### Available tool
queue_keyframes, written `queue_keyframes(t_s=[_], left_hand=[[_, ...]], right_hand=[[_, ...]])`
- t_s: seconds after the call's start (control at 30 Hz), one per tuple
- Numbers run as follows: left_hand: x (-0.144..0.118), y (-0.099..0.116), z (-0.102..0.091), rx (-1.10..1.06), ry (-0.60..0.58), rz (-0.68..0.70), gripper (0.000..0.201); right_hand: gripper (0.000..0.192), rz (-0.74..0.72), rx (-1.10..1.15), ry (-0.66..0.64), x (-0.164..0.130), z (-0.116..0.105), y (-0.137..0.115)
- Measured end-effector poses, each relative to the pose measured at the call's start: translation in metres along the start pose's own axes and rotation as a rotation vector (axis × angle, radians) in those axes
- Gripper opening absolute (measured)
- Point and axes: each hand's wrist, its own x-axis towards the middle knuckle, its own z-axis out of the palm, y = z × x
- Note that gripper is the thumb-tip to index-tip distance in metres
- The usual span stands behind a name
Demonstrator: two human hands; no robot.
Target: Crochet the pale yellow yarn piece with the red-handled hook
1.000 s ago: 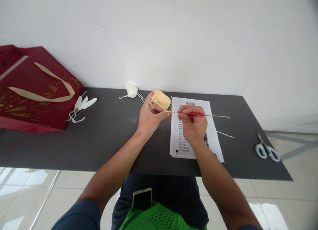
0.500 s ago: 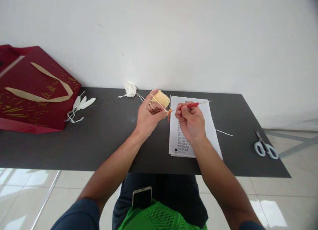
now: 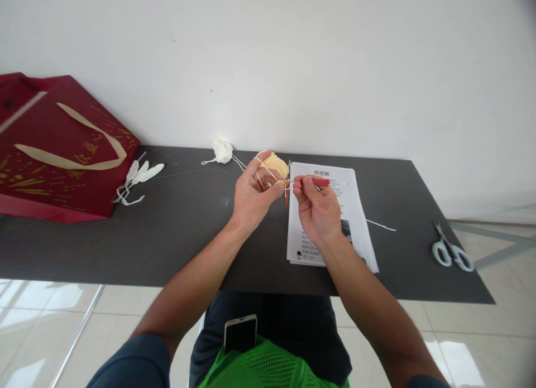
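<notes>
Dark desk [image 3: 176, 231], printed pattern sheet [image 3: 347, 204] with rows R27–R30, left hand [image 3: 253, 195] grip closed on cream crochet piece [image 3: 276, 164], right hand [image 3: 316, 206] grip pinching crochet hook [image 3: 322, 182], long axis level, tip pointing left.

A dark worktop [image 3: 176, 237] is standing against a white wall. A red gift bag [image 3: 54, 148] is lying at the worktop's left end, white feathers [image 3: 140, 176] just beside it. White-handled scissors [image 3: 450, 251] are resting at its right end. A phone [image 3: 240, 332] is sitting on a green mesh bag [image 3: 268, 368] below its near edge.
</notes>
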Motion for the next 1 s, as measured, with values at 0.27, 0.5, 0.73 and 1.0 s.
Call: queue_keyframes(t_s=[0.27,0.5,0.73,1.0], left_hand=[[0.0,0.005,0.001,0.063,0.049,-0.015,0.089],[-0.001,0.011,0.003,0.063,0.048,-0.005,0.093],[-0.001,0.008,-0.001,0.08,0.022,0.033,0.089],[-0.002,0.01,0.001,0.086,0.05,0.029,0.098]], right_hand=[[0.017,-0.069,-0.023,0.046,-0.005,0.006,0.0],[0.014,-0.098,-0.065,0.001,-0.004,0.005,0.0],[0.015,-0.051,-0.012,0.031,-0.004,0.006,-0.002],[0.014,-0.117,-0.053,0.021,-0.008,0.008,0.002]])
